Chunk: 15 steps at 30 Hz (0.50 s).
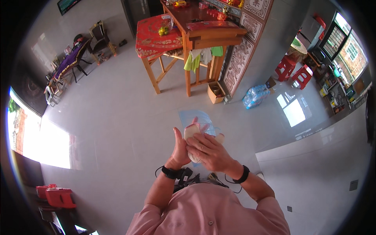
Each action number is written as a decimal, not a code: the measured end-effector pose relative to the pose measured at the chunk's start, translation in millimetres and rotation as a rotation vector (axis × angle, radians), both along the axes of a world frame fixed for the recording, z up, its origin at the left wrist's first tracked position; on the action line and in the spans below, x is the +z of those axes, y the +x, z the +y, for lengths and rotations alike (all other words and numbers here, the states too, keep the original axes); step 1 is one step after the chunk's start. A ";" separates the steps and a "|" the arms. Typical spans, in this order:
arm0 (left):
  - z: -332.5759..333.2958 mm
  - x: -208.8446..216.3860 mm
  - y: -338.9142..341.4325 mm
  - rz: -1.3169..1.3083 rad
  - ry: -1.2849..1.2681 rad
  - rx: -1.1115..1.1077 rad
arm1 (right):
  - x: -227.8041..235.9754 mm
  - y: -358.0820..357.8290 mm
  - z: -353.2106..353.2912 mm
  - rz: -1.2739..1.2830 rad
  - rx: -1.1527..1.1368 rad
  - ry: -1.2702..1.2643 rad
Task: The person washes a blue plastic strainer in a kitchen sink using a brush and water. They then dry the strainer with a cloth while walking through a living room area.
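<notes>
Between my hands is a cream cloth piece (192,132) with a pink edge, perhaps a knitted glove; its exact kind is hard to make out. My left hand (179,150) supports it from the left, thumb stretched upward and the other fingers hidden behind the cloth. Across its front lies my right hand (207,150), fingers bent over the fabric and pressing it against the left. Below them on the floor lies a clear bluish plastic bag (188,116), with pink striped material showing beside it, partly covered by my hands.
Ahead stands a wooden table (188,84) beside a red-covered table (147,39). A cardboard box (215,94) and a pack of plastic bottles (254,96) rest on the grey tiled floor (113,117). Red stools (301,76) stand at the far right; a red container (60,197) is at the left.
</notes>
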<state>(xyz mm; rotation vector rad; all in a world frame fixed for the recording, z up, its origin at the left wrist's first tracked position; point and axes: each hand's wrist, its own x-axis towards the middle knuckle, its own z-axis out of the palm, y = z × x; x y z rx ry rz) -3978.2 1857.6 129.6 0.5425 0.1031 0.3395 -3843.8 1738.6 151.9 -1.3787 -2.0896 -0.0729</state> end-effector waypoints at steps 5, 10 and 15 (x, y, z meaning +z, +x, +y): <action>-7.5 -11.5 -2.8 0.180 0.319 -0.043 | 36.3 19.4 35.6 0.199 -0.127 -0.036; 1.6 9.1 2.0 -0.012 -0.119 0.094 | 20.0 5.2 22.2 -0.021 0.074 0.027; 6.2 1.9 -3.2 -0.003 -0.126 0.038 | 10.2 -5.1 14.6 -0.076 0.051 -0.023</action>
